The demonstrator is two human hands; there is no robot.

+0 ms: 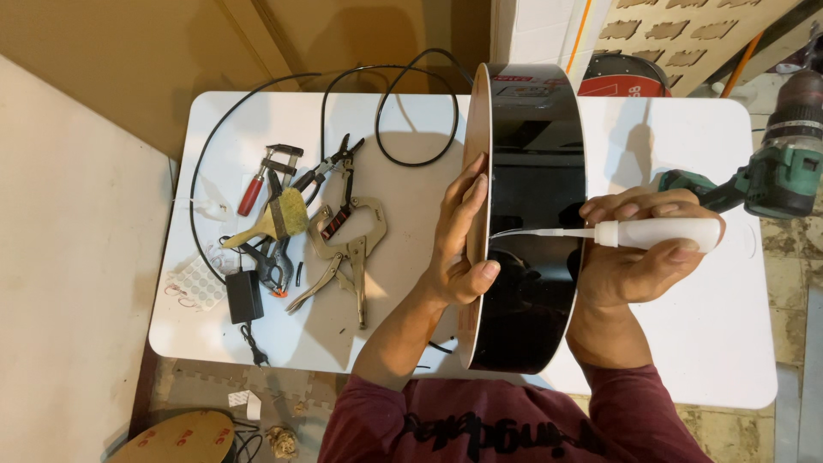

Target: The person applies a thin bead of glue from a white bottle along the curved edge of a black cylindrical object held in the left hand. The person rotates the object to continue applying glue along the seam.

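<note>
Left hand (pixel 459 244) grip closed on wooden edge of glossy black round drum-like shell (pixel 531 214), standing upright mid-frame on white counter (pixel 686 343) | right hand (pixel 634 257) wrapped around white squeeze bottle (pixel 660 233), thin nozzle reaching inside shell | bead along seam possibly started; extent unclear | locking pliers (pixel 343 249), clamps at left lie untouched

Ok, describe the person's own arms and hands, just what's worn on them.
Both hands are bare: no gloves, rings or watch show on the left hand or the right hand. The forearms are uncovered too. Dark maroon sleeves are pushed up to about the elbows, part of a maroon top with black lettering across the chest.
</note>
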